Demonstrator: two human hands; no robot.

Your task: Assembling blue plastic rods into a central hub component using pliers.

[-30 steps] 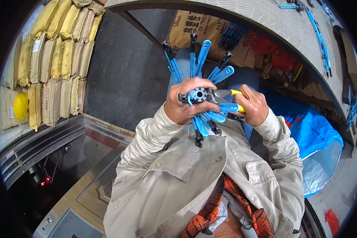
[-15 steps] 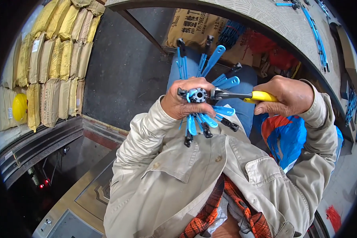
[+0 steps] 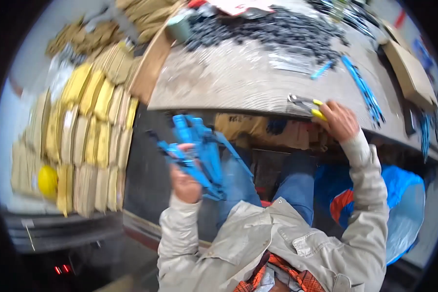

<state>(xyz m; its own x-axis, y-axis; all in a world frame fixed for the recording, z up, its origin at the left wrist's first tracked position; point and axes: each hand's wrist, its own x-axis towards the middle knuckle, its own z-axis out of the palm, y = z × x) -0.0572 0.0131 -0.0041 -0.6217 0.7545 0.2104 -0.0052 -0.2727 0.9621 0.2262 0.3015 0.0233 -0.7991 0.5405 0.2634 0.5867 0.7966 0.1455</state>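
Here, left hand [image 3: 186, 182] holds blue bundle [image 3: 197, 151] pointing up.

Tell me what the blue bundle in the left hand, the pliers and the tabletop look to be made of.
Blue bundle in the left hand: probably plastic, going by its uniform bright blue colour, though motion blur hides any detail. Pliers under the right hand: grey metal jaws with a dull shine, yellow handle grips that look like rubber or plastic. Tabletop: seemingly bare, weathered wood with curved grain lines.
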